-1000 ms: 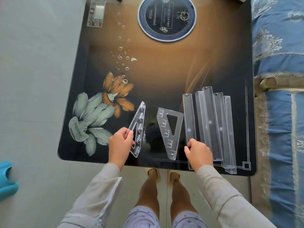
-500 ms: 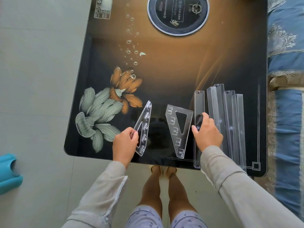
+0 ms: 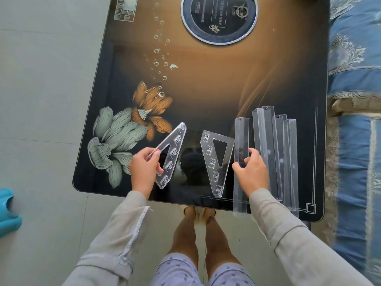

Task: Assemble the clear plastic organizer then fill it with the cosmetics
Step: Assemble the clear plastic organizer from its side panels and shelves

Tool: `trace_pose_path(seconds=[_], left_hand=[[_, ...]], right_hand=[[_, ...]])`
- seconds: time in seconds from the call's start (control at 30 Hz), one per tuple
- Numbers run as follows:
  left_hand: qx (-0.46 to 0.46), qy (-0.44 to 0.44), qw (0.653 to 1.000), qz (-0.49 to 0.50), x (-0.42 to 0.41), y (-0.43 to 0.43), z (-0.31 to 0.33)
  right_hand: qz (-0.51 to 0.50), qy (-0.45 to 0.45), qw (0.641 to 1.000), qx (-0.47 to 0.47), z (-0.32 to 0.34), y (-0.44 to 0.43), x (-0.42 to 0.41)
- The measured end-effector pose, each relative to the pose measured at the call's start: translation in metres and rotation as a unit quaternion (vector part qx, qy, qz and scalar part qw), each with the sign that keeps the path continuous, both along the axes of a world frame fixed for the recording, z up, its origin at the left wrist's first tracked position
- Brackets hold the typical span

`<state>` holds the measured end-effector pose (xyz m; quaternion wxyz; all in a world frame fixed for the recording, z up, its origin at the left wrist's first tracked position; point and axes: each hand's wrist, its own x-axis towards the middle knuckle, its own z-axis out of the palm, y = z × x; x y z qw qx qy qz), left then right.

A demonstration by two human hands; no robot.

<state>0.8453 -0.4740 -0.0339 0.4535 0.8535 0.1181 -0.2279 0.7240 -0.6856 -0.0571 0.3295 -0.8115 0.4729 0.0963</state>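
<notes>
Right hand (image 3: 250, 172) has slid up the leftmost clear tray (image 3: 240, 162), which now overhangs the table (image 3: 206, 96) near edge.

It pinches that tray; the left hand (image 3: 144, 168) grips the left triangular side panel (image 3: 171, 155) (second panel (image 3: 216, 162) lies flat between). Best to line a tray end squarely with one slot before pressing. Printing on the far round plate (image 3: 219, 19) is unreadable.

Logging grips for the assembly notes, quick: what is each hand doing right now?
Left hand: closed on the clear triangular slotted side panel.
Right hand: fingers curled around the clear long plastic tray strip, gripping it.
</notes>
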Motion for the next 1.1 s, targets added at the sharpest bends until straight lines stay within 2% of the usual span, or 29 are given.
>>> trace_pose_path(seconds=[0.13,0.3,0.37,0.47,0.6,0.77,0.87,0.93,1.03,1.1], left_hand=[[-0.014,0.025,1.0,0.006,0.016,-0.003,0.003],[-0.019,0.098,0.994,0.033,0.033,-0.002,0.004],[0.001,0.133,0.991,-0.006,0.038,0.001,0.005],[0.032,0.157,0.981,-0.11,0.047,0.0,0.01],[0.006,0.18,0.962,-0.205,0.053,-0.013,0.02],[-0.021,0.199,0.928,-0.315,0.054,-0.032,0.03],[0.012,0.152,0.928,-0.339,0.053,-0.043,0.028],[0.049,0.091,0.927,-0.361,0.05,-0.049,0.025],[0.162,-0.078,0.913,-0.366,0.04,-0.053,0.022],[0.215,-0.188,0.906,-0.313,0.03,-0.046,0.018]], right_hand=[[-0.012,-0.048,0.999,0.016,0.003,0.0,0.002],[0.042,-0.109,0.993,0.03,0.009,0.002,0.001],[0.05,-0.119,0.99,0.05,0.013,0.004,0.001],[0.025,-0.12,0.983,0.14,0.017,0.011,0.007],[0.029,-0.111,0.964,0.242,0.02,0.027,0.027],[0.048,-0.049,0.928,0.367,0.022,0.034,0.048],[0.066,-0.024,0.909,0.411,0.024,0.033,0.049],[0.056,-0.031,0.912,0.406,0.023,0.034,0.048],[-0.008,-0.05,0.915,0.4,0.02,0.035,0.047],[-0.082,-0.071,0.895,0.433,0.018,0.038,0.048]])
